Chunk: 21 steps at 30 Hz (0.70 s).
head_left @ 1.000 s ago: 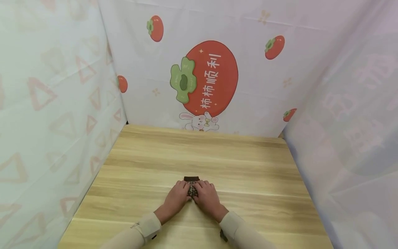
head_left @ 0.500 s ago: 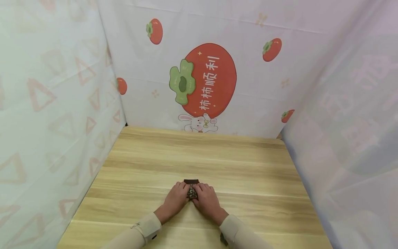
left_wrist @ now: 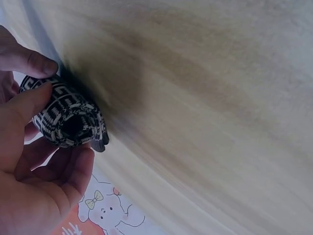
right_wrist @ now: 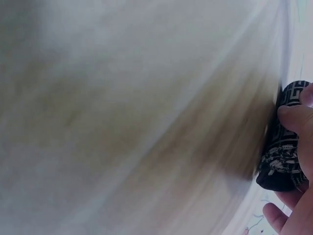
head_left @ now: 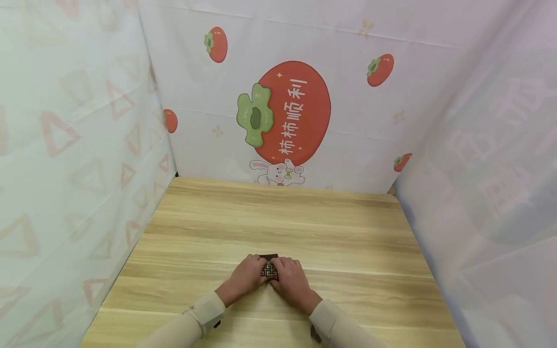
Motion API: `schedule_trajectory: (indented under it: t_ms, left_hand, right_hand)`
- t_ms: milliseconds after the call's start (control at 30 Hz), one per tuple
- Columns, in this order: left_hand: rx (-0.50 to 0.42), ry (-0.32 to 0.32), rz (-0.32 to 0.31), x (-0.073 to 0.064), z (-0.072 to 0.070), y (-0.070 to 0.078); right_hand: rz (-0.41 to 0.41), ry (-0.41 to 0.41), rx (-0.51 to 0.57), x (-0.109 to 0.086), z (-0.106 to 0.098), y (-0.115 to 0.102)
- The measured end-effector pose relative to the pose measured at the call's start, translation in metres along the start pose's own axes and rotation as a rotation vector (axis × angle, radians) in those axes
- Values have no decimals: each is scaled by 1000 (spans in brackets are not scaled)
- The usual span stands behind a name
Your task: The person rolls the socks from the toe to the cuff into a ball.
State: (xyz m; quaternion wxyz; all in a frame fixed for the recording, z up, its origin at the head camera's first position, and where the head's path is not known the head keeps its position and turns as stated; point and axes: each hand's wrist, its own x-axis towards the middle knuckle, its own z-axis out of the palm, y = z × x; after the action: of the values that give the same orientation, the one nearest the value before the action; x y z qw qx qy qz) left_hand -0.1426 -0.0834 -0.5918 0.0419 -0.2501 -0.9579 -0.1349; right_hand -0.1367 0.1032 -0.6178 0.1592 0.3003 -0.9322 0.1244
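A black-and-white knit sock point(head_left: 269, 271) with a maze-like pattern is rolled into a thick tube on the table. Its flat dark end point(head_left: 268, 257) sticks out on the far side. My left hand point(head_left: 244, 276) grips the roll's left end between thumb and curled fingers; my right hand point(head_left: 292, 282) grips the right end the same way. In the left wrist view, the sock roll point(left_wrist: 61, 105) shows a hollow spiral end with loose threads. The right wrist view catches the other end of the sock roll point(right_wrist: 279, 164) at its edge, partly covered by fingers.
The wood-grain table point(head_left: 278, 217) stretches around the hands. White printed cloth walls point(head_left: 348, 145) enclose it at the back and both sides, with persimmon and rabbit pictures on the back one.
The sock's dark flat end has drawn nearer to the hands and shows a little tilted now. Both hands stay on the roll, shifting only slightly. The head view has tipped up a little.
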Motion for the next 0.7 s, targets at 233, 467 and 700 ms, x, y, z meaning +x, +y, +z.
schedule_trajectory:
  t_ms: [233, 467, 700]
  left_hand:
    - [-28, -113, 1, 8, -4, -4]
    - [-146, -236, -19, 15, -10, -12]
    - [-257, -346, -28, 22, -21, -16]
  right_hand:
    - [-30, 10, 5, 3, -5, 2]
    - [-71, 28, -26, 7, -8, 2]
    - [-76, -42, -38, 9, -11, 2]
